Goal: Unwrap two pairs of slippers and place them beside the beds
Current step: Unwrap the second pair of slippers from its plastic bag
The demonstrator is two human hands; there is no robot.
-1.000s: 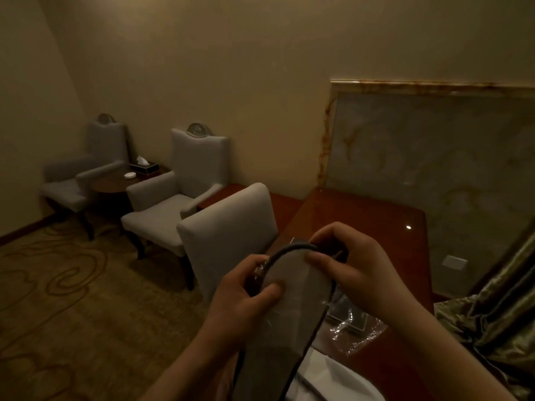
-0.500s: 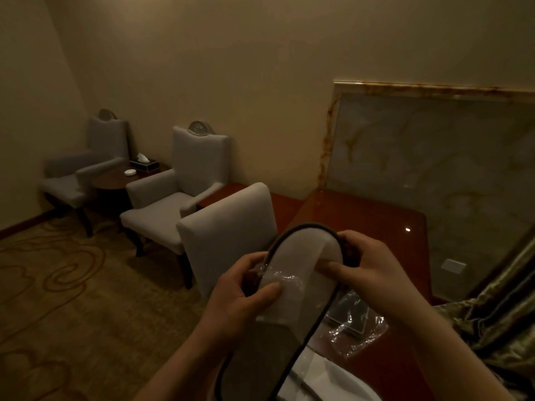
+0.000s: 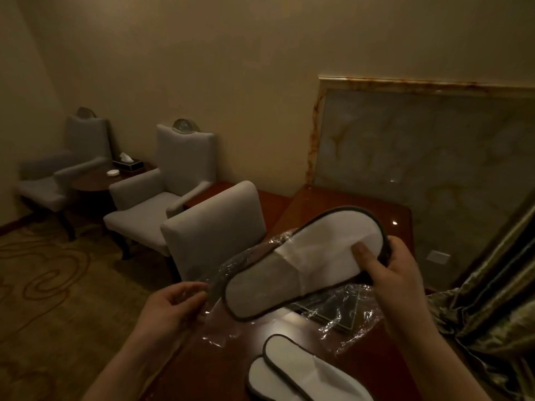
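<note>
My right hand [image 3: 393, 273] grips the toe end of a flat white slipper pair with dark trim [image 3: 292, 264], held level above the desk. My left hand [image 3: 173, 306] pinches the clear plastic wrapper [image 3: 231, 267], which is pulled back off the heel end and trails to the left. A second white pair [image 3: 292, 377] lies unwrapped on the wooden desk [image 3: 362, 371] at the bottom of the view, partly cut off. No bed is in view.
A crumpled clear wrapper [image 3: 347, 316] lies on a dark tray on the desk. A grey chair [image 3: 214, 230] stands at the desk's left, two grey armchairs [image 3: 162, 192] and a round side table [image 3: 95, 180] beyond. Green-gold curtain [image 3: 498, 308] hangs at right.
The slipper pair went from upright to lying level. My left hand moved down and left, drawing the plastic wrapper off the heel end. The second pair came into view below.
</note>
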